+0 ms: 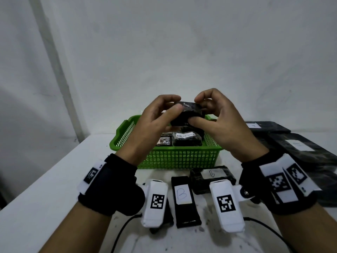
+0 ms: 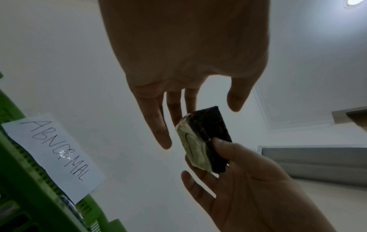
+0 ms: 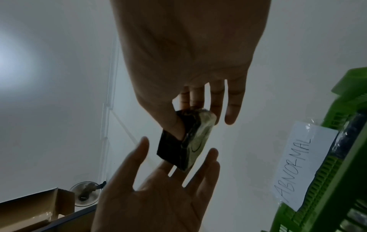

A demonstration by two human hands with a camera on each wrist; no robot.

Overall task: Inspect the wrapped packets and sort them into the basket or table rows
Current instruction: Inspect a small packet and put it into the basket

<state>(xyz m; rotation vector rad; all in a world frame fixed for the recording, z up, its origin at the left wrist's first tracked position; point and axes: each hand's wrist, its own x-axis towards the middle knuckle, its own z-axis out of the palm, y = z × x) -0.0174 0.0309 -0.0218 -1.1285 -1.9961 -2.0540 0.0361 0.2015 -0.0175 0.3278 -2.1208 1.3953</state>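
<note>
A small black wrapped packet (image 1: 187, 112) is held up above the green basket (image 1: 173, 157). One face of the packet (image 2: 206, 138) is pale and bears a pen mark. My right hand (image 1: 200, 110) pinches the packet between thumb and fingers, which shows plainly in the right wrist view (image 3: 196, 124). My left hand (image 1: 169, 106) has fairly straight, spread fingers (image 3: 212, 158) that touch the packet's (image 3: 188, 141) other end, and the left thumb (image 2: 236, 100) stands just off it. Several more wrapped packets (image 1: 187, 138) lie inside the basket.
A paper label reading ABNORMAL (image 2: 53, 155) is taped to the basket. On the white table (image 1: 54, 179), in front of the basket, lie a black packet marked B (image 1: 184, 196) and another labelled packet (image 1: 211, 178). Larger black packets (image 1: 300, 147) lie at the right. Cables trail near the front edge.
</note>
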